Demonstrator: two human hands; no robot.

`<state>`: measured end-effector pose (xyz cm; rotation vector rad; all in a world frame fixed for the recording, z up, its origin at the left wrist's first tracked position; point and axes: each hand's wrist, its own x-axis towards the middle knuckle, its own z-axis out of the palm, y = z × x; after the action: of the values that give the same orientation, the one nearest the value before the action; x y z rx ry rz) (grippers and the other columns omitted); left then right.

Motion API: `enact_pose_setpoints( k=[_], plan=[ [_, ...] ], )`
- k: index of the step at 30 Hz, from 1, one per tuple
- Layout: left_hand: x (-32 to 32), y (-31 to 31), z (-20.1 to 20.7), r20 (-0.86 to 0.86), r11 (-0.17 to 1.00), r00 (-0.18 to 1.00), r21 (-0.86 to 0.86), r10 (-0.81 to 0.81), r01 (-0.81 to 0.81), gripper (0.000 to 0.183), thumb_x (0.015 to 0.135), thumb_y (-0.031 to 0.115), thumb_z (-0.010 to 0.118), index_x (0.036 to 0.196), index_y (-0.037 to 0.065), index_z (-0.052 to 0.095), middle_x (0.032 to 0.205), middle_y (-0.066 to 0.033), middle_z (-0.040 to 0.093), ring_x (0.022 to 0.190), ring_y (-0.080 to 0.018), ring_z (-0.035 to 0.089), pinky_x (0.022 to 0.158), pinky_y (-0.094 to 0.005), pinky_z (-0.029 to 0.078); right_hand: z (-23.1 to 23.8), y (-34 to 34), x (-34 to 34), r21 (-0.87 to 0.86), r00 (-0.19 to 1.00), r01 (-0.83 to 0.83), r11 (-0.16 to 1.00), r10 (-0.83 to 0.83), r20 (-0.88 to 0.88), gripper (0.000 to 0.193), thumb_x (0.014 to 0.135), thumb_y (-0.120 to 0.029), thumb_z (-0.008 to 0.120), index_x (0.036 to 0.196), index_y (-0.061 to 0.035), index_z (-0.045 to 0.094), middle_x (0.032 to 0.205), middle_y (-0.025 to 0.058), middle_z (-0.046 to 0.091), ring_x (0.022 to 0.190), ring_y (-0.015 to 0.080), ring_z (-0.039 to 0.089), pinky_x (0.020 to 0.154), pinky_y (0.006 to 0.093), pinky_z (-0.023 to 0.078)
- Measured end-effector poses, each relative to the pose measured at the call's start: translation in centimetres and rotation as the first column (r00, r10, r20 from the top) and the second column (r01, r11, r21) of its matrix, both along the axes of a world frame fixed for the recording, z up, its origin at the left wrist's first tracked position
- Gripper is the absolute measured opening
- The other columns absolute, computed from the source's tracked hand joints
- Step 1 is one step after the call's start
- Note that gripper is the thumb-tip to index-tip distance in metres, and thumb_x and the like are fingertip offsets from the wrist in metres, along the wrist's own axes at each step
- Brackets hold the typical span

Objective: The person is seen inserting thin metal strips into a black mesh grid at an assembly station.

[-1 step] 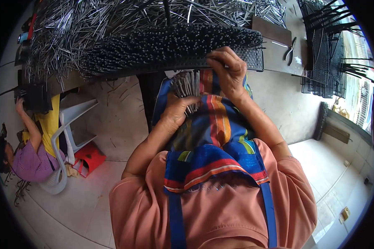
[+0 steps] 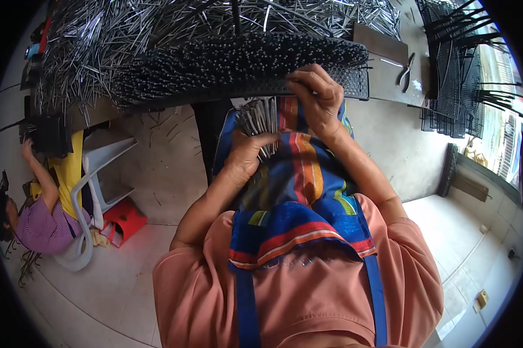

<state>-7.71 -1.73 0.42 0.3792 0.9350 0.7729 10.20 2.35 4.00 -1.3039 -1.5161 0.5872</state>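
Observation:
In my left hand [image 2: 249, 152] is a bundle of thin dark rods [image 2: 258, 119], held upright over my lap with the thumb across it. My right hand [image 2: 319, 95] is at the front edge of a black perforated rack [image 2: 354, 81], thumb and fingertips pinched together. Whatever the pinch holds is too small to make out. Many short dark rods [image 2: 244, 61] stand packed in the rack's holes, while its right end shows bare mesh.
Loose rods [image 2: 99, 35] are heaped behind the rack. Pliers [image 2: 405, 75] lie on the table's right side, near black mesh racks [image 2: 456, 75]. At left, a person in a purple top [image 2: 49, 223] sits on a grey chair [image 2: 84, 191] beside a red bag [image 2: 125, 221].
My right hand has shifted very slightly to the left along the rack's front edge. The left hand and its bundle stay nearly still.

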Motion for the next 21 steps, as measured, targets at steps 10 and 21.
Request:
enact_pose_setpoints(
  k=[10,21],
  plan=[
    [-1.0,0.1,-0.6,-0.026,0.994,0.996,-0.076,0.082,-0.083,0.041,0.068,-0.014,0.067,0.107,-0.002,0.064,0.094,-0.0113,0.069,0.077,-0.0221,0.069,0.067,-0.0327,0.059,-1.7,1.2,-2.0,0.002,0.973,-0.023,1.000,0.022,0.232,0.013,0.075,0.001,0.073,0.087,-0.0015,0.071,0.079,0.0083,0.063,0.067,0.0198,0.063,0.060,0.0275,0.050],
    [-1.4,0.1,-1.6,0.032,0.989,0.997,-0.129,0.077,-0.072,0.038,0.067,-0.016,0.064,0.103,-0.002,0.063,0.090,-0.0101,0.068,0.077,-0.0216,0.069,0.069,-0.0336,0.059,-0.9,2.7,-3.1,-0.049,0.909,-0.006,0.999,0.026,0.416,0.011,0.074,-0.007,0.075,0.084,-0.0067,0.071,0.075,0.0086,0.063,0.065,0.0263,0.064,0.057,0.0334,0.050]
  ],
)
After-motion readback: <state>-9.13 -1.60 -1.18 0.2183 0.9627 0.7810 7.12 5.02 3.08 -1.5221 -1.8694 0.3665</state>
